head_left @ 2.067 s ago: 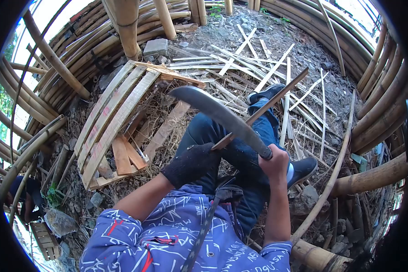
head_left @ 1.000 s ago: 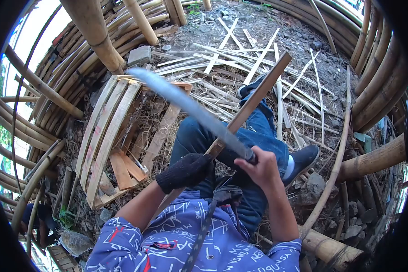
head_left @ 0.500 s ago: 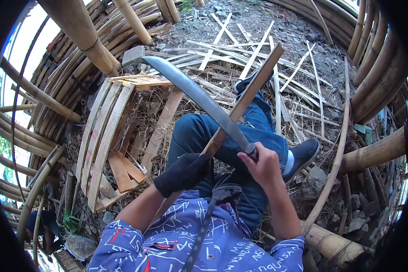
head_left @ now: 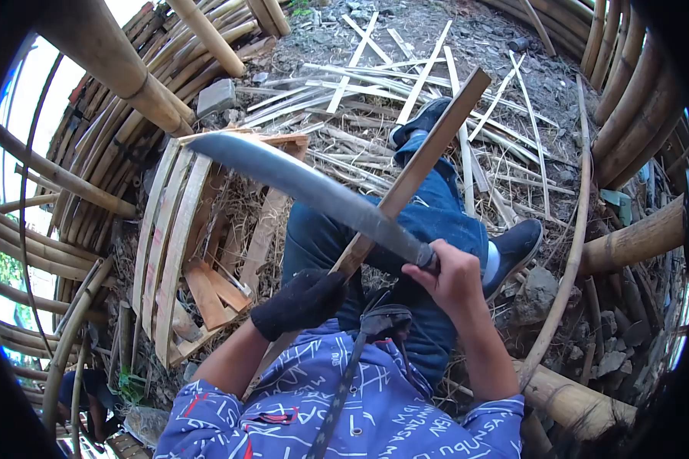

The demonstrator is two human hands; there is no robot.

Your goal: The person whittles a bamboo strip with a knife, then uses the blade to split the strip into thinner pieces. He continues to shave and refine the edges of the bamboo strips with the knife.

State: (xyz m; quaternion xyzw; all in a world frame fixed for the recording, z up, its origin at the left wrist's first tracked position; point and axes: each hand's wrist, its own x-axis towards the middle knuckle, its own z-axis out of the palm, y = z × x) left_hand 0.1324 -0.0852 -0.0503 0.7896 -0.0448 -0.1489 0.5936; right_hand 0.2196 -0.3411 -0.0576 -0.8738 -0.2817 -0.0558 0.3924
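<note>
My left hand (head_left: 302,301), in a black glove, is closed round a long flat strip of bamboo (head_left: 429,149) that slants from my lap up to the right. Bare fingers of my right hand (head_left: 450,277) wrap the handle of a large curved knife (head_left: 306,193). The blade lies across the strip, its tip pointing up and left, slightly blurred. Both hands are above my crossed legs in blue trousers.
A wooden slatted crate (head_left: 177,252) stands at the left. Thin split strips (head_left: 367,84) litter the ground ahead. Bamboo poles (head_left: 635,237) rise on both sides, with rocks (head_left: 540,294) at the right. Another person (head_left: 92,394) is at the lower left.
The knife has tilted, its tip now lower and further left. My left hand has shifted slightly left and down, and my right hand slightly right. Both keep their hold.
</note>
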